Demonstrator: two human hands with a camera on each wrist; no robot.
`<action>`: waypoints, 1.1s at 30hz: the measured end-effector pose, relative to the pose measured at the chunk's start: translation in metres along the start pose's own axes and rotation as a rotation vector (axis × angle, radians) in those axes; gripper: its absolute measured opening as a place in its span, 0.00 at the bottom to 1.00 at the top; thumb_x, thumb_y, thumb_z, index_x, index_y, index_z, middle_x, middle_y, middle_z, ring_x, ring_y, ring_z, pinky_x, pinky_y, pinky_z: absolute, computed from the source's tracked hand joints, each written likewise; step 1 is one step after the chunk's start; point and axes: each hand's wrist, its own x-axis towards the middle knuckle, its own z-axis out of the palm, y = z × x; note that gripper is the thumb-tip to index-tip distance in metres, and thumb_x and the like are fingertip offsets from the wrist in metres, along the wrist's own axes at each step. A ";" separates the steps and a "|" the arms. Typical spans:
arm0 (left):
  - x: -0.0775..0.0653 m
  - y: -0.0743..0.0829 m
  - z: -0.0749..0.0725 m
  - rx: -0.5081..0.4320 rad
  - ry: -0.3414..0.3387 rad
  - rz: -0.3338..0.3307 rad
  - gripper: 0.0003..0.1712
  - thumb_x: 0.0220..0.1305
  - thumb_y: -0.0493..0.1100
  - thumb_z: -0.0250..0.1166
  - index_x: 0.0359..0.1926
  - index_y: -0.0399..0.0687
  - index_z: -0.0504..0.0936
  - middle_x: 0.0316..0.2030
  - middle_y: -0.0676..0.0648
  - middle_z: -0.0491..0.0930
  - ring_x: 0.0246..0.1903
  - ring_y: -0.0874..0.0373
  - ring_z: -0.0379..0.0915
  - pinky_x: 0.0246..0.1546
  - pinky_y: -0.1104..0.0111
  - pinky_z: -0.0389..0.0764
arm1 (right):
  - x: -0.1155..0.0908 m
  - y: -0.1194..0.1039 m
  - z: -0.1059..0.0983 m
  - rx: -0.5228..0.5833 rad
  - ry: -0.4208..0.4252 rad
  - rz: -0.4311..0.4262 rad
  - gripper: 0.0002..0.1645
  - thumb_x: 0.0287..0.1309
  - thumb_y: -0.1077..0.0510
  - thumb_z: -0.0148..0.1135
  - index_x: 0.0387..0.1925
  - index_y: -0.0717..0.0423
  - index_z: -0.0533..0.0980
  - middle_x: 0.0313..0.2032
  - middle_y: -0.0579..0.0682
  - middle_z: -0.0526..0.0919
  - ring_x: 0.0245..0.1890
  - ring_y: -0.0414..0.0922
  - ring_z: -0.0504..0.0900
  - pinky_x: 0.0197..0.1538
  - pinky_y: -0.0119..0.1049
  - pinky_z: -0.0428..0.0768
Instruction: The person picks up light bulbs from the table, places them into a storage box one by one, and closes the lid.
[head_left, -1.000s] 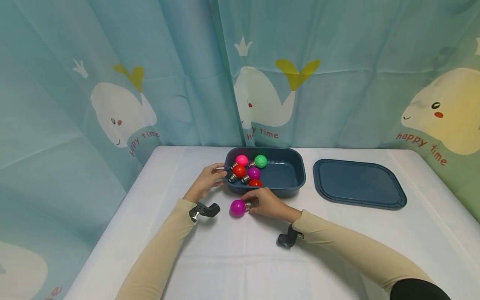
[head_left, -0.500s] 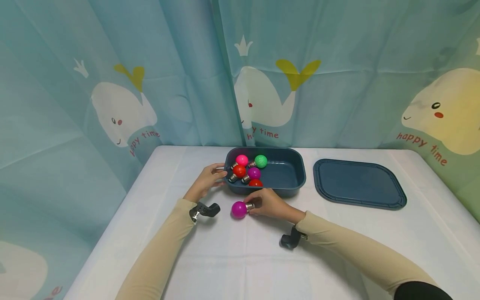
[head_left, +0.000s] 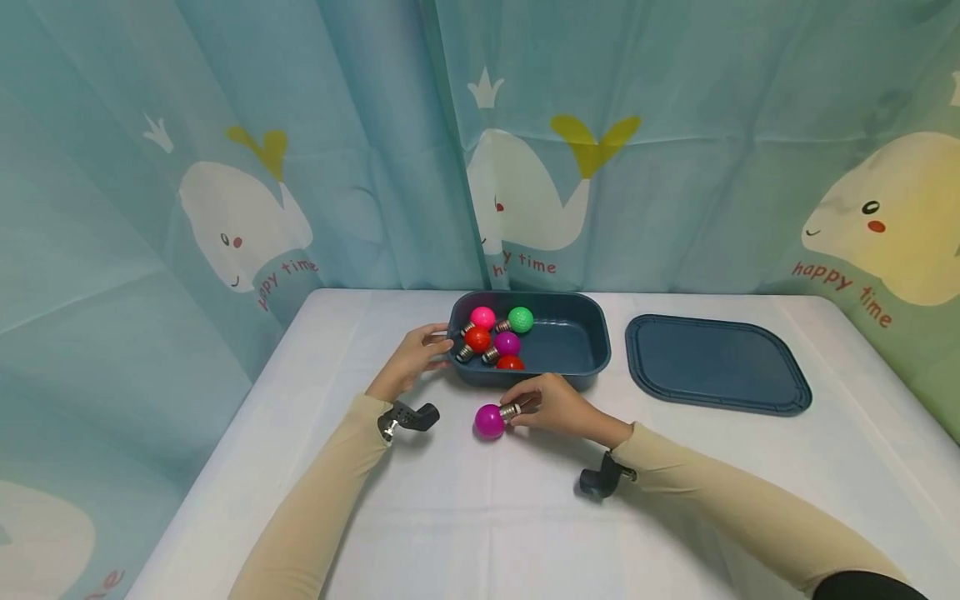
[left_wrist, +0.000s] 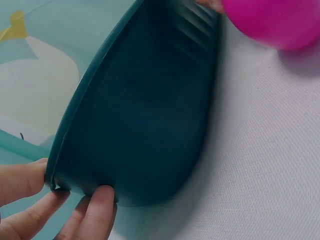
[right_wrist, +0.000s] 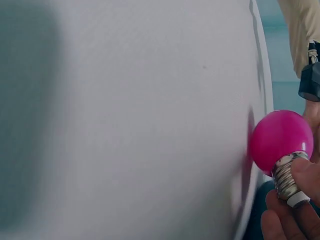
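Observation:
My right hand point(head_left: 553, 406) pinches a magenta light bulb point(head_left: 489, 422) by its silver screw base, low over the white tablecloth in front of the dark blue box point(head_left: 566, 377). In the right wrist view, the thumb lies on the bulb's threads point(right_wrist: 286, 180), with the fingers behind. My left hand point(head_left: 411, 361) rests against the box's left end, its spread fingertips point(left_wrist: 102, 197) on the outer wall and at the rim. At the left inside the box lie several bulbs: a pink one point(head_left: 483, 317), a green one point(head_left: 521, 319), a magenta one point(head_left: 507, 343) and two red ones.
To the right of the box, a dark blue lid point(head_left: 718, 364) lies flat on the white-covered table point(head_left: 420, 517). A pale blue curtain point(head_left: 390, 167) with whale prints hangs behind and at the left. A black wrist camera mount point(head_left: 600, 479) juts below my right sleeve.
My right hand has shifted a little to the right, carrying the magenta bulb with it. My left hand keeps its place against the box.

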 end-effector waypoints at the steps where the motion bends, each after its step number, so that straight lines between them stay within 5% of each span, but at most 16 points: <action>1: 0.000 0.000 0.000 -0.004 -0.003 0.003 0.28 0.69 0.36 0.52 0.68 0.36 0.60 0.63 0.32 0.65 0.59 0.44 0.67 0.57 0.55 0.77 | -0.001 0.000 -0.002 -0.003 0.002 0.002 0.16 0.45 0.65 0.72 0.40 0.61 0.82 0.37 0.55 0.87 0.35 0.41 0.86 0.41 0.28 0.85; 23: 0.000 0.001 -0.001 -0.016 -0.028 0.013 0.28 0.70 0.35 0.51 0.68 0.35 0.58 0.64 0.32 0.63 0.61 0.42 0.65 0.59 0.55 0.76 | -0.033 -0.024 -0.069 -0.113 0.046 -0.035 0.16 0.44 0.67 0.71 0.40 0.61 0.82 0.39 0.56 0.86 0.36 0.44 0.86 0.42 0.31 0.85; 33: 0.000 0.000 0.000 0.002 -0.014 -0.004 0.28 0.70 0.36 0.51 0.68 0.37 0.59 0.63 0.33 0.65 0.59 0.44 0.67 0.58 0.56 0.76 | -0.028 -0.040 -0.114 -0.227 0.092 0.020 0.16 0.45 0.66 0.71 0.40 0.60 0.82 0.39 0.55 0.86 0.35 0.44 0.86 0.40 0.30 0.85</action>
